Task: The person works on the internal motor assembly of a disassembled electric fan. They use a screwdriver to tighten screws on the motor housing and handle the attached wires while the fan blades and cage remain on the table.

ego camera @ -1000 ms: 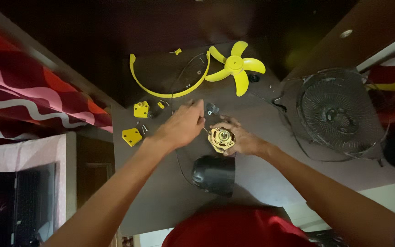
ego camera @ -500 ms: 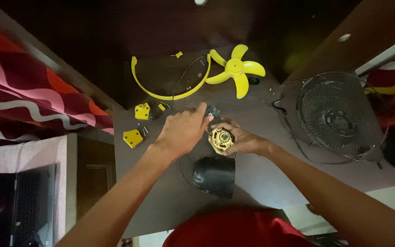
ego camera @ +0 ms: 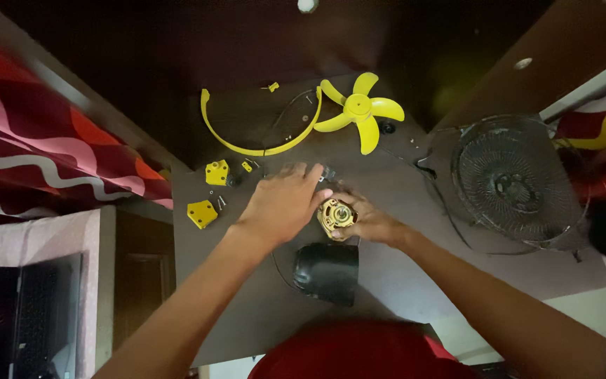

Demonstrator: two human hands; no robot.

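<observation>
The left hand (ego camera: 283,201) lies palm down on the dark table (ego camera: 415,277), fingers spread and reaching forward, its thumb side touching the small yellow fan motor (ego camera: 336,216); whether its fingertips pinch anything beneath them cannot be told. The right hand (ego camera: 371,222) cups that motor from the right and grasps it, holding it just above the tabletop near the middle of the table. Just in front of the person, below the motor, lies a black motor housing (ego camera: 327,272) on its side. Farther off, a yellow fan blade (ego camera: 359,109) rests flat, and beside it to the left a curved yellow ring strip (ego camera: 254,144) arcs across the table. To the left of the left hand lie two small yellow plastic pieces (ego camera: 202,213), with a few tiny screws near them. At the right edge a round wire fan guard (ego camera: 513,182) lies on the table, well apart from both hands
</observation>
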